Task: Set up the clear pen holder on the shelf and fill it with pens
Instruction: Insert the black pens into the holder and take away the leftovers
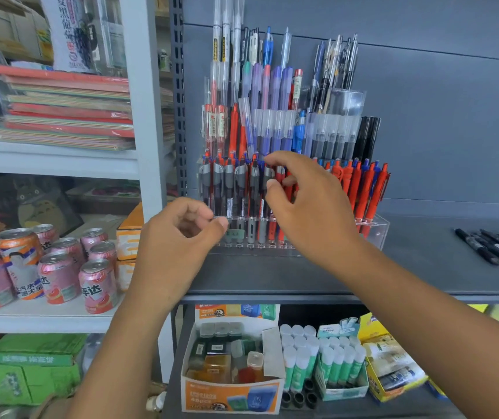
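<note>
two hands: left (181,232) curled, grip unclear; right (308,204) pinching pen (280,172) in clear pen holder (375,229), grey shelf (423,267).

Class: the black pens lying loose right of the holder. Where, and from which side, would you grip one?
Probably pinch the frontmost black pen mid-barrel, from above: it lies flat on the shelf, others crowd behind it, its front side is free.
</note>
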Demonstrator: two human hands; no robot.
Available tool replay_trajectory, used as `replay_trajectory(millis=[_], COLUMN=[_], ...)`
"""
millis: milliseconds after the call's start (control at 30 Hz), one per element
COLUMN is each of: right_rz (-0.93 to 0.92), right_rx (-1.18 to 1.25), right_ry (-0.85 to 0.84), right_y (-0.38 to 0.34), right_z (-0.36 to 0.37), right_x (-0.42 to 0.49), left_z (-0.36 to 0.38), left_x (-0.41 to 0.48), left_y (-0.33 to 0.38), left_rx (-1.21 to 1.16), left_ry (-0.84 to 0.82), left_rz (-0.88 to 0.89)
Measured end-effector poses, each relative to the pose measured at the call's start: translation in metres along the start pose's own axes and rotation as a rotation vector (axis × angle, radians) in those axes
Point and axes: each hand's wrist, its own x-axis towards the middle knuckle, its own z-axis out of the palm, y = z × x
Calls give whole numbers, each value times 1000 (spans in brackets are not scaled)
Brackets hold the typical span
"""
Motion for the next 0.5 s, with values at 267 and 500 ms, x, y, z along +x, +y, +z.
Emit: replay_trajectory(millis=[267,500], right_rz=[-20,97], right_rx=[-392,-527], right_ry=[-170,-253], right_y=[1,22], right_z=[-41,-77], right_x=[-23,-47], left_z=[19,58], left_x=[-20,-47], left_y=[27,52], left_rx=[729,880], left_ry=[-10,-112], left_rz=[330,322])
